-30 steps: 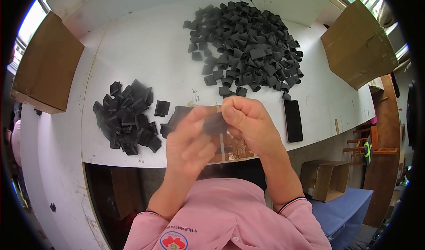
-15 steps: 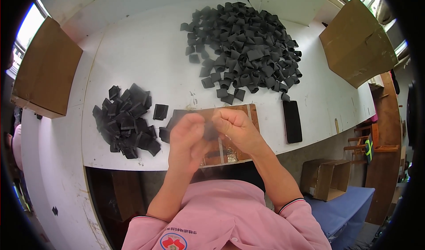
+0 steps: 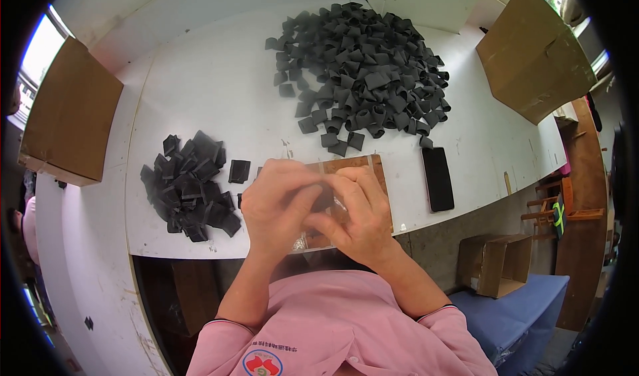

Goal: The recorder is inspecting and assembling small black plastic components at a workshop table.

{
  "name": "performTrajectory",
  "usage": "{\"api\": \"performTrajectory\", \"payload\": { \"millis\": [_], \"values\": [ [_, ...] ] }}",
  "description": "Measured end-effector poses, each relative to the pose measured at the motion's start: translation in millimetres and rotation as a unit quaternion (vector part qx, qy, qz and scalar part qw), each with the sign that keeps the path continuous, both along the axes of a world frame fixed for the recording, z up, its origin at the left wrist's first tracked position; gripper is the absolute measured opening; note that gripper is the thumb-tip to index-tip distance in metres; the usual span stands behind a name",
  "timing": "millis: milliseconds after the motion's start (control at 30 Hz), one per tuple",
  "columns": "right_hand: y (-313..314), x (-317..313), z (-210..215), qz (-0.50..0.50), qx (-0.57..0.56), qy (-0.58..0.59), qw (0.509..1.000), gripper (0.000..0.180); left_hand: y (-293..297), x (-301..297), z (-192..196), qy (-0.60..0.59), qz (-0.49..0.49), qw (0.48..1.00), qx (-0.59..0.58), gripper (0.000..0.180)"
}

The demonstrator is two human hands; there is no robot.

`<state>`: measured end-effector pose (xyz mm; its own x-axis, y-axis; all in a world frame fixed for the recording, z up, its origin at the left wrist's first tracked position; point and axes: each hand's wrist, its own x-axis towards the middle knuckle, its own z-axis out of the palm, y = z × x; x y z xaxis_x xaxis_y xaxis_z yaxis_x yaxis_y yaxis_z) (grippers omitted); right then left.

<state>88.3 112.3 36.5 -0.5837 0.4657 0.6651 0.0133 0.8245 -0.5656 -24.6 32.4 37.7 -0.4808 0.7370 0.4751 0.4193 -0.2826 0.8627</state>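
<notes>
Over the brown board [image 3: 382, 189] at the table's front edge, my two hands come together around a small black fabric sleeve [image 3: 324, 197]. My left hand [image 3: 274, 203] grips it with thumb and bent fingers, somewhat smeared by motion. On its other side, my right hand [image 3: 363, 209] has its fingers curled round the piece. Fingers hide most of the sleeve. Left of my hands lies a loose pile of flat black fabric pieces [image 3: 190, 186], with a single flat piece [image 3: 239, 171] beside it. Farther off is a large heap of short, open-ended black sleeves [image 3: 373, 69].
A black phone [image 3: 438, 179] lies right of the board. Cardboard boxes stand at the left [image 3: 73, 113] and right [image 3: 536, 56] of the white table [image 3: 206, 83]. Below the right side, an open carton [image 3: 496, 266] sits by a blue-covered surface [image 3: 526, 316].
My right hand has turned, its fist loosening into fingers curled around the black sleeve. My left hand has shifted slightly left and closed in against the piece. The view has tilted a little.
</notes>
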Motion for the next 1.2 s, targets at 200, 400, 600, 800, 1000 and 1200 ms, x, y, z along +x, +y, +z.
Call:
{"api": "performTrajectory", "payload": {
  "millis": [200,400,600,800,1000,1200],
  "values": [
    [-5.3,-8.8,17.1,0.026,-0.103,0.006,0.994,0.029,-7.4,-3.2,-5.9,-0.409,-0.098,0.893,0.163,0.011],
    [3.0,-13.3,3.2,0.016,-0.053,0.021,0.998,0.016,-13.2,1.5,-16.6,-0.472,-0.076,0.867,0.144,0.010],
    [2.3,-8.9,-11.8,0.013,-0.053,0.045,0.997,0.016,-13.5,0.0,-16.1,-0.347,-0.072,0.930,0.092,0.014],
    [2.9,-10.7,-3.3,0.021,-0.028,0.016,0.999,0.015,-6.8,-9.9,-3.0,-0.076,-0.019,0.997,-0.025,0.012],
    [12.7,-11.8,18.3,0.075,-0.137,-0.021,0.987,0.006,-5.9,-18.1,-30.7,-0.057,0.059,0.997,0.007,0.008],
    [73.1,-15.5,10.2,0.003,-0.442,0.093,0.892,0.034,-7.3,-100.7,-121.8,0.117,0.402,0.850,-0.320,0.021]
  ]
}}
